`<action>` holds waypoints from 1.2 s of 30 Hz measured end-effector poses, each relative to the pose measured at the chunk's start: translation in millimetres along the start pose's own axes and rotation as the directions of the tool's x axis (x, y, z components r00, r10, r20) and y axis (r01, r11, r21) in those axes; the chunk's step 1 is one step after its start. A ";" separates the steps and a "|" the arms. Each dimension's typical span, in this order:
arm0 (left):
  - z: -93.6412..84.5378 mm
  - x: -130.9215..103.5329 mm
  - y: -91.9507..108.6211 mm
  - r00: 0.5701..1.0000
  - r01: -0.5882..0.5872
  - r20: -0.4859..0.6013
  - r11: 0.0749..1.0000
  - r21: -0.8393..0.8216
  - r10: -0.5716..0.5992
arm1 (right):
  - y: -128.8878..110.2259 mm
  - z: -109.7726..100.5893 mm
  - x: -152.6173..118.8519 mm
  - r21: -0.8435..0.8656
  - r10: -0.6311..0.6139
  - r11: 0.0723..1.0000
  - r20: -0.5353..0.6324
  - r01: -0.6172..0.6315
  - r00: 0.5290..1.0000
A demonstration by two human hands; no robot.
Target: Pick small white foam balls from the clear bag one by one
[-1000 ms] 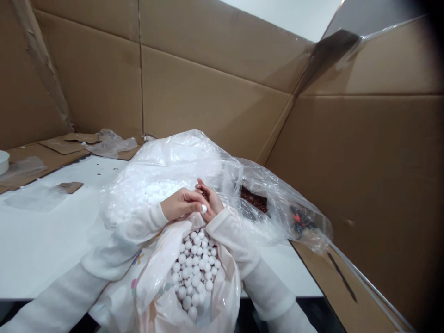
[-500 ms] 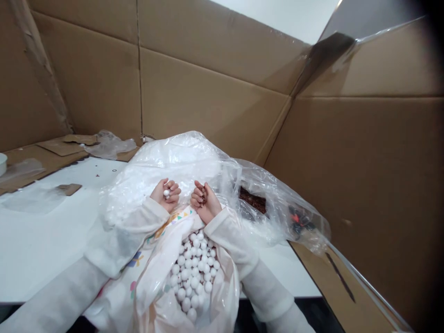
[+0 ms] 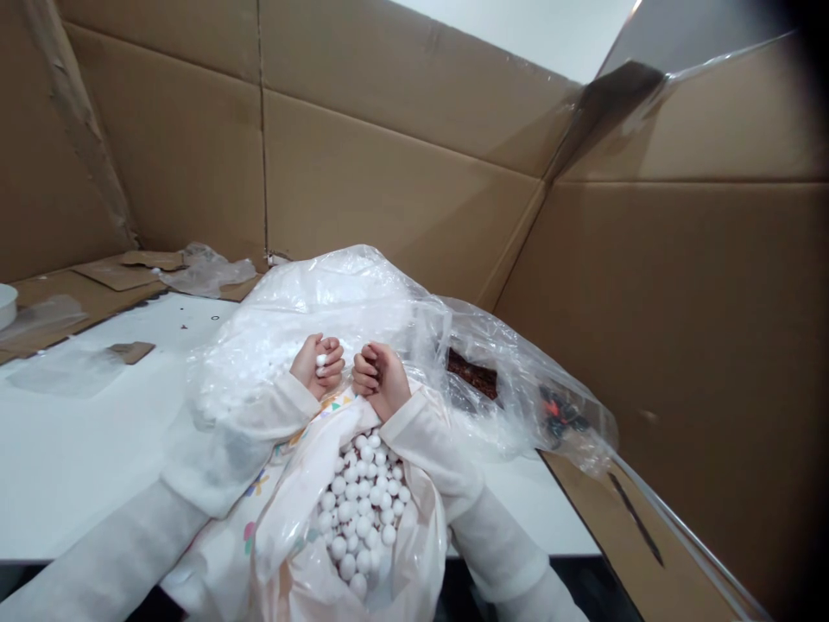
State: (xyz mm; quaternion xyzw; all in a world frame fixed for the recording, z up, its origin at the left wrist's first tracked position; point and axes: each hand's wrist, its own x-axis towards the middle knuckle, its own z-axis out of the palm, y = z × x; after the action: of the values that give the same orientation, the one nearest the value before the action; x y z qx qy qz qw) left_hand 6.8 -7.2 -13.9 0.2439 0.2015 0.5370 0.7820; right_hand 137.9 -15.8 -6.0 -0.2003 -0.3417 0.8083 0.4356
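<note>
Taking the clock from the hands, tall brown cardboard walls (image 3: 401,164) rise from 10 o'clock round to 3, creased and meeting in a corner past 1 o'clock, with a pale surface (image 3: 518,30) above them. A white table (image 3: 71,458) spreads below, barest toward 8 o'clock; brown cardboard borders it at 10 and 4. Across its middle, a clear plastic sheet (image 3: 337,281) swells at 12 and trails to 4. At 6 o'clock a pale pink bag (image 3: 291,518) stands open, its mouth full of white balls (image 3: 363,510). The left hand (image 3: 319,367) and right hand (image 3: 382,380) are near each other just beyond that mouth, apart. Under the plastic show a dark brown piece (image 3: 472,373) at 3 and a red-and-black object (image 3: 562,413) nearer 4. A cardboard scrap (image 3: 133,352) lies at 9. Smallest is a little white ball (image 3: 320,360) in the left hand's curled fingers; the right hand's fingers bend inward, but whether they grip anything cannot be told.
</note>
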 end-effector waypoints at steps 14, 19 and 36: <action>13.2 -0.4 -14.4 0.781 -0.510 -0.040 0.674 0.535 0.623 | 10.1 7.7 -5.3 -0.463 0.010 0.884 0.170 0.071 0.985; 13.6 -2.2 -16.4 0.759 -0.543 0.003 0.632 0.553 0.651 | 8.4 7.8 -5.0 -0.432 0.048 0.901 0.179 0.035 0.983; 14.6 -4.3 -15.9 0.688 -0.610 -0.030 0.600 0.517 0.725 | 18.6 6.4 -0.6 -0.780 -0.295 0.502 0.252 0.374 0.922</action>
State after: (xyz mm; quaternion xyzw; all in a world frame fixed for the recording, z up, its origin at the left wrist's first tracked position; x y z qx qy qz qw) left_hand 25.5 -18.5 -11.5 0.4166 0.3095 0.7510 0.4083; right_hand 123.7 -25.9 -15.1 -0.2732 -0.7250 0.4668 0.4265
